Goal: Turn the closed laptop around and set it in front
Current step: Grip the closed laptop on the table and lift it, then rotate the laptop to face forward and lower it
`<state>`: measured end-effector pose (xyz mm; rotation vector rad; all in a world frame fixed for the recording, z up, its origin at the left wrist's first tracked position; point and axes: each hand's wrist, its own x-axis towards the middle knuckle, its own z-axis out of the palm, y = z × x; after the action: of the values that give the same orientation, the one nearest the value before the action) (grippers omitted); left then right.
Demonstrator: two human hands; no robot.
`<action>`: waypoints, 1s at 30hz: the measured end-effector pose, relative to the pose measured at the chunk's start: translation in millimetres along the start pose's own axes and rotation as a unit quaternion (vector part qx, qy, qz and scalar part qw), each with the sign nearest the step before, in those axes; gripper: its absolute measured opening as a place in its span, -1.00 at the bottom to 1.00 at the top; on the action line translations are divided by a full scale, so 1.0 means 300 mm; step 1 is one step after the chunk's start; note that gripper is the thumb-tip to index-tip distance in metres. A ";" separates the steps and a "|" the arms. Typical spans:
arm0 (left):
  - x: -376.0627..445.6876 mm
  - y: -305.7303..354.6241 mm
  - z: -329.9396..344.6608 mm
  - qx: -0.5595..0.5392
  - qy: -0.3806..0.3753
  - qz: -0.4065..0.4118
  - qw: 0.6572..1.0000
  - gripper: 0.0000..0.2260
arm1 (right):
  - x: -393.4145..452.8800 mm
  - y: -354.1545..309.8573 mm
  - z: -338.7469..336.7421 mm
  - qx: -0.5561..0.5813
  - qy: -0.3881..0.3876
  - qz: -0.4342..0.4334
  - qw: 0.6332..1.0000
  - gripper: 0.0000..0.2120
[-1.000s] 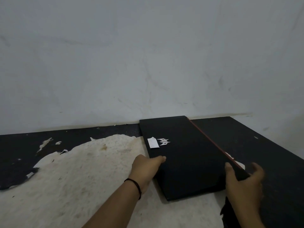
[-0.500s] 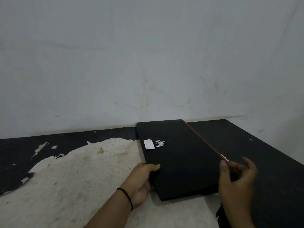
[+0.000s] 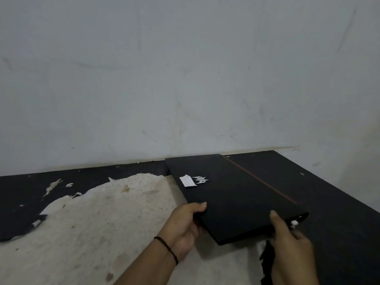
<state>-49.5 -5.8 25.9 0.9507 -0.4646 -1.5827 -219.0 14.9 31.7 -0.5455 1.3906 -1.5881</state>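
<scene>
The closed black laptop (image 3: 232, 194) lies lengthwise on the table, its far short end near the wall. A white sticker and a silver logo mark its lid, and a thin red line runs along its right side. My left hand (image 3: 185, 225) grips the laptop's near left corner, thumb on top. On the near right corner my right hand (image 3: 287, 237) holds on, with the thumb on the lid and the fingers underneath. The near end of the laptop looks raised off the table and throws a shadow below.
The table (image 3: 339, 212) is black, with a large worn pale patch (image 3: 92, 223) on its left and middle. A plain grey wall (image 3: 185, 79) stands right behind the table. The table's right edge runs diagonally at the far right.
My left hand slid down to the near left corner and closed on it. My right hand took hold of the near right corner. The laptop's near end has lifted.
</scene>
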 end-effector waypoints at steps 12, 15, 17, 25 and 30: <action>-0.093 -0.013 -0.036 0.103 -0.051 -0.017 0.993 -0.78 | -0.145 0.044 0.026 0.104 -0.157 0.107 0.976 -0.36; -0.049 0.035 -0.065 0.126 -0.017 -0.014 0.992 -0.66 | -0.140 0.029 0.015 0.110 -0.155 0.109 0.976 -0.60; -0.006 0.076 -0.080 0.089 -0.001 -0.004 0.996 -0.59 | -0.130 0.026 0.004 0.103 -0.155 0.111 0.976 -0.57; 0.122 0.177 -0.130 -0.093 0.010 -0.008 0.996 -0.68 | -0.129 -0.012 -0.043 0.098 -0.183 0.119 0.971 -0.19; 0.133 0.175 -0.160 -0.039 0.068 -0.014 0.997 -0.89 | -0.094 -0.054 -0.076 0.062 -0.225 0.096 0.968 -0.58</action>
<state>20.9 -47.0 23.6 1.0015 -0.2939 -1.5376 -229.6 49.8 47.7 -0.6309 0.9643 -1.2848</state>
